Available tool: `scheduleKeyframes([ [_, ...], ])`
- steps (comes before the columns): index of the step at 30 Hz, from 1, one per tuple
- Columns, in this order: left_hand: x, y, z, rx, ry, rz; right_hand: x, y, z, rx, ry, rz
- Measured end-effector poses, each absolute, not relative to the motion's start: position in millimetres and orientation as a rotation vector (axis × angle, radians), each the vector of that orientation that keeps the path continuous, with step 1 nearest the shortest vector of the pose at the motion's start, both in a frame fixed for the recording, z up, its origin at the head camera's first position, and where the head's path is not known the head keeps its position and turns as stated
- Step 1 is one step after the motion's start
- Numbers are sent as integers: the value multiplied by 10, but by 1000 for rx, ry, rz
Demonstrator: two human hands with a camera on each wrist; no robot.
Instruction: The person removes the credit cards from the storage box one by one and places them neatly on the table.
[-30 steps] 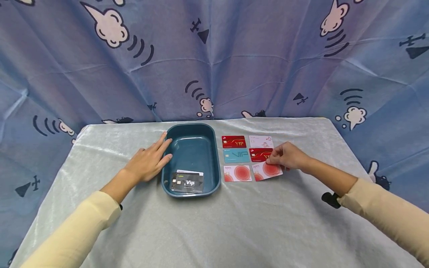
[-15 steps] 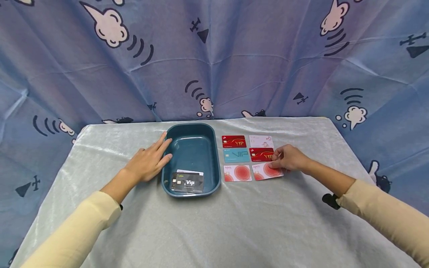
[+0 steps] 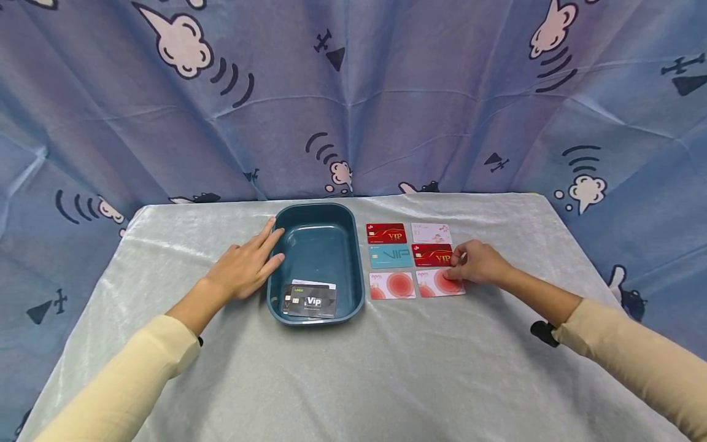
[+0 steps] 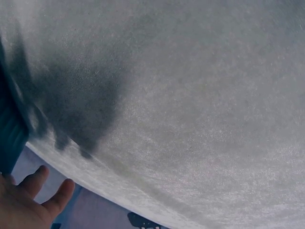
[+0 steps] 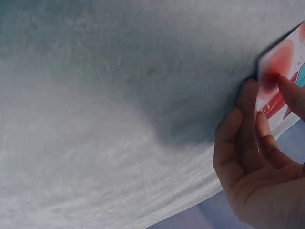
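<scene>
My left hand [image 3: 243, 270] rests with spread, extended fingers on the left rim of a dark teal plastic tray [image 3: 359, 264]. In the left wrist view only part of the left hand [image 4: 33, 200] shows beside the tray's wall. My right hand [image 3: 479, 264] grips the right end of a white card with red circles [image 3: 429, 283], thumb on its face and fingers at its edge. In the right wrist view the thumb [image 5: 291, 95] covers part of this card [image 5: 281, 59]. A matching card [image 3: 392, 285] lies directly to its left.
Above them lie a red VIP card [image 3: 385, 233], a pale pink card [image 3: 431, 232], a light blue VIP card [image 3: 390, 255] and a second red VIP card [image 3: 431, 255]. A black Vip card [image 3: 312, 302] overlaps others inside the tray. A patterned blue curtain [image 3: 386, 123] hangs behind the cloth-covered table [image 3: 342, 380].
The tilted card in my right hand has straightened and lowered into line with its matching neighbour. My right hand has shifted slightly. The left hand and tray have stayed put.
</scene>
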State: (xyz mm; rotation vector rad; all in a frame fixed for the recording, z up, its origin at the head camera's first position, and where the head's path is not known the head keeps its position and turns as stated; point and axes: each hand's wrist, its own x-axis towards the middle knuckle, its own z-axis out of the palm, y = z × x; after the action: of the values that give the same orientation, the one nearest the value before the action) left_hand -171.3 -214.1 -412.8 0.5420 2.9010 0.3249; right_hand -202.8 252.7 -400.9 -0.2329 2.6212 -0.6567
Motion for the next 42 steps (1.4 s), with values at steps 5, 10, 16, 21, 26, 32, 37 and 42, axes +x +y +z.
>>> scheduleKeyframes([
  [5,-1709,-2143,-4120,547,2908,323,-2032,2482,-3961,-220,2644,-613],
  [10,-1702,-2145,-4119,554,2914,329,-2055,2330,-3873,-234,2680,-628],
  [16,-1707,-2143,-4120,549,2917,331,-2065,2006,-3696,-298,2698,-754],
  [21,-1716,-2143,-4126,548,2917,329,-2065,1718,-3549,-331,2582,-964],
  [26,-1716,-2139,-4117,551,2914,329,-2024,1417,-3461,-429,2418,-1195],
  [32,-1707,-2146,-4117,548,2918,329,-1895,1065,-3448,-598,2251,-1278],
  [37,-1700,-2149,-4124,563,2928,349,-1796,826,-3473,-620,2220,-1176],
  [42,-1708,-2156,-4140,569,2925,356,-1757,665,-3524,-632,2261,-952],
])
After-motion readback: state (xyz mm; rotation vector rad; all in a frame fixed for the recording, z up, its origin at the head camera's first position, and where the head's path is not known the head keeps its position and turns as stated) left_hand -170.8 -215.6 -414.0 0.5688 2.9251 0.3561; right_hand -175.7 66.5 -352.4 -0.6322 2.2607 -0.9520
